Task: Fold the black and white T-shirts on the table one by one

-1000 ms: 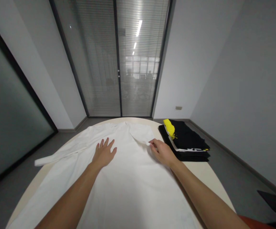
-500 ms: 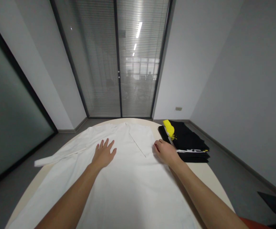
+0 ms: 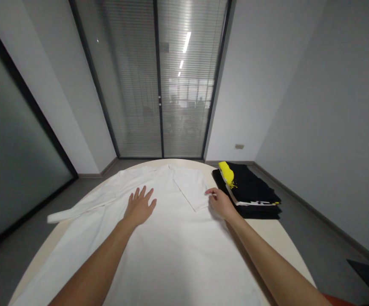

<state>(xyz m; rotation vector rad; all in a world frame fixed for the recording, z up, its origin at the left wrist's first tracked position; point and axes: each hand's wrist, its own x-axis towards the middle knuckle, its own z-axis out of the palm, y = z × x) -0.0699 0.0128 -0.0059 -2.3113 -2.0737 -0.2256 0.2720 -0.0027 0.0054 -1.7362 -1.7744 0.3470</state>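
A white long-sleeved shirt lies spread over the table. My left hand rests flat on its upper left part, fingers spread, holding nothing. On the right, a folded-over part of the shirt, apparently a sleeve, lies on the body with a slanting edge. My right hand is at the outer edge of that fold, fingers bent and index finger stretched over the cloth. It seems to pinch the edge, though the thumb is partly hidden. The other sleeve stretches out to the left.
A stack of folded black clothes with a yellow print stands on the right of the round, pale table, close to my right hand. Behind the table is a glass partition with blinds. A dark object shows at the lower right.
My right hand has shifted slightly right and its index finger has straightened. The folded part's lower corner now shows more clearly. My left hand has stayed in place.
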